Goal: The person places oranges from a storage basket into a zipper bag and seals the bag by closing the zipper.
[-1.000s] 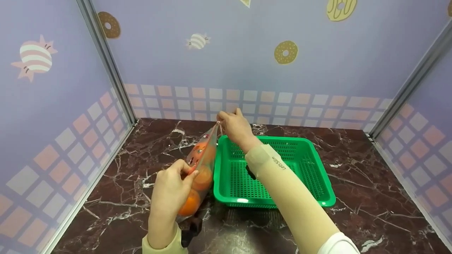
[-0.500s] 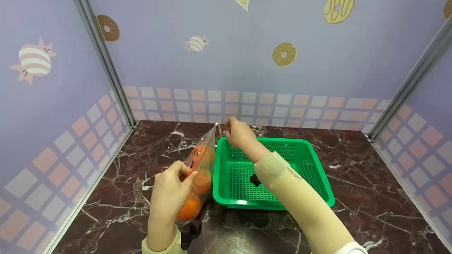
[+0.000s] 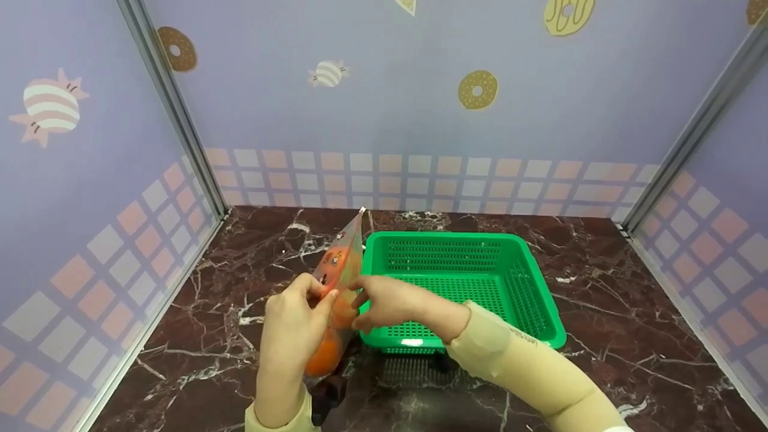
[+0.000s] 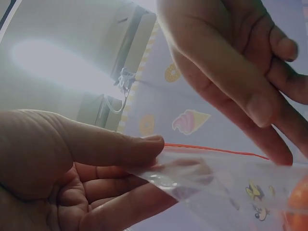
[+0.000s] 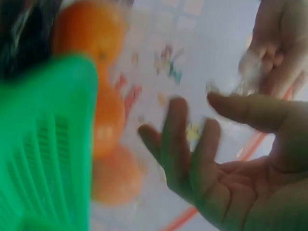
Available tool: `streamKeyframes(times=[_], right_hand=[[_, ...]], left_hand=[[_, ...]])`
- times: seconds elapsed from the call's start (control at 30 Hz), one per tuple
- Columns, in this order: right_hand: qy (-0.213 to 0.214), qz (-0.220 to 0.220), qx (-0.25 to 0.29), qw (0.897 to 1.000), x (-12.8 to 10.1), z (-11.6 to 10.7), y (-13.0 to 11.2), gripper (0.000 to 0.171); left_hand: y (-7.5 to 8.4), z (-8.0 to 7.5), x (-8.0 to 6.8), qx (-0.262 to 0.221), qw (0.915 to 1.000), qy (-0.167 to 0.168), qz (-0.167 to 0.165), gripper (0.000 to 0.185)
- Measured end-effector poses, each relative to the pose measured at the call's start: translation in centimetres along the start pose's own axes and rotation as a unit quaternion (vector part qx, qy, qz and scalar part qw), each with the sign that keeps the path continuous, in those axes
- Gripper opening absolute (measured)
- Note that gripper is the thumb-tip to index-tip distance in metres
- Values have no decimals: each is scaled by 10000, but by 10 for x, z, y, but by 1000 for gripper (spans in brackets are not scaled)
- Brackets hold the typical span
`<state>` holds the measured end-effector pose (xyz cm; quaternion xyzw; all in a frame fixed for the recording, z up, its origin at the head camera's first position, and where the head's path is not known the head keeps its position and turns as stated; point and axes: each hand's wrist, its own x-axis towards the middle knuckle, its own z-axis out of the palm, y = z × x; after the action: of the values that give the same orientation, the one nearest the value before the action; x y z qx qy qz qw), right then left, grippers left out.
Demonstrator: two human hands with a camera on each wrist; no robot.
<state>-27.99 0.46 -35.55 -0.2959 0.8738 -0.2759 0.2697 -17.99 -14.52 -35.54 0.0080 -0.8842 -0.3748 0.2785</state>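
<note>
Right hand dropped back to bag; sleeve lettering unreadable.

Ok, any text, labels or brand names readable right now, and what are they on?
Nothing can be read now.
Right sleeve: a small dark print, too small and blurred to make out.
Clear bag of oranges, pinched by the left hand: cartoon figures only, no words.
Green basket: no label visible.

No legible text, label, brand or number is found in any view. Faint lettering is seen on the right sleeve, but it is too small and blurred to be read.
</note>
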Motion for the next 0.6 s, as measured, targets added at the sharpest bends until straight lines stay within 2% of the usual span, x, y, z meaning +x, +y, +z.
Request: streamKeyframes(times=[0.1, 0.17, 0.23, 0.33, 0.4, 0.53, 0.6], right_hand=[[-218, -59, 205, 9995, -1, 11, 0, 88], [-246, -277, 226, 9991, 0, 16, 1, 90], [-225, -617, 221, 9976, 4, 21, 3, 81], [-17, -1150, 27, 9934, 12, 24, 6, 56], [124, -1404, 22, 9900, 19, 25, 7, 44], [197, -1580, 481, 9861, 36, 26, 11, 36], [161, -1383, 878, 9864, 47, 25, 12, 35]], left_hand=[[3, 3, -1, 3, 10000, -18, 47, 17], [6, 6, -2, -31, 9999, -82, 68, 15], [9, 10, -2, -10, 9999, -115, 102, 12], [12, 17, -1, 52, 9999, -71, 85, 8], [12, 22, 0, 117, 9999, 17, 41, 7], [9, 30, 6, 225, 9995, 100, -193, 8], [5, 33, 10, 249, 9990, -21, -371, 13]])
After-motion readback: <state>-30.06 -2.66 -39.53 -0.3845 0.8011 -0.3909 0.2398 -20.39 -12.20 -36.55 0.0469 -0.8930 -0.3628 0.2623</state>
